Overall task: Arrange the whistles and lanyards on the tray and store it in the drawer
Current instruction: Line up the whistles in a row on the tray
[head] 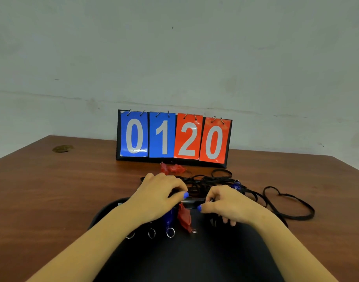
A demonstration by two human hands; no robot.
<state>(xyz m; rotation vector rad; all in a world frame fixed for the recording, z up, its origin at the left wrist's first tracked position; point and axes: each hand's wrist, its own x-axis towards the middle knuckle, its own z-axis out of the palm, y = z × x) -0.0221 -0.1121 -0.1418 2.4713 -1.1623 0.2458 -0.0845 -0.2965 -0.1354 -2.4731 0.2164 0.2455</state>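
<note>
A black tray (pixel 194 257) lies at the near edge of the wooden table. On it rest a blue whistle (pixel 168 217) and a red whistle (pixel 184 217), each with a metal ring, beside two more rings whose whistles my left arm hides. My left hand (pixel 160 192) and my right hand (pixel 229 202) meet over the tray's far edge, both pinching a small black whistle (pixel 191 202) between them. Behind the hands lies a tangle of black lanyards (pixel 207 184). Red whistles (pixel 172 168) sit further back, and a blue whistle (pixel 236 185) lies in the tangle.
A flip scoreboard (pixel 174 137) reading 0 1 2 0 stands at the back against the wall. A lanyard loop (pixel 288 204) spreads to the right of the tray. A round cable hole (pixel 63 148) sits at the table's far left.
</note>
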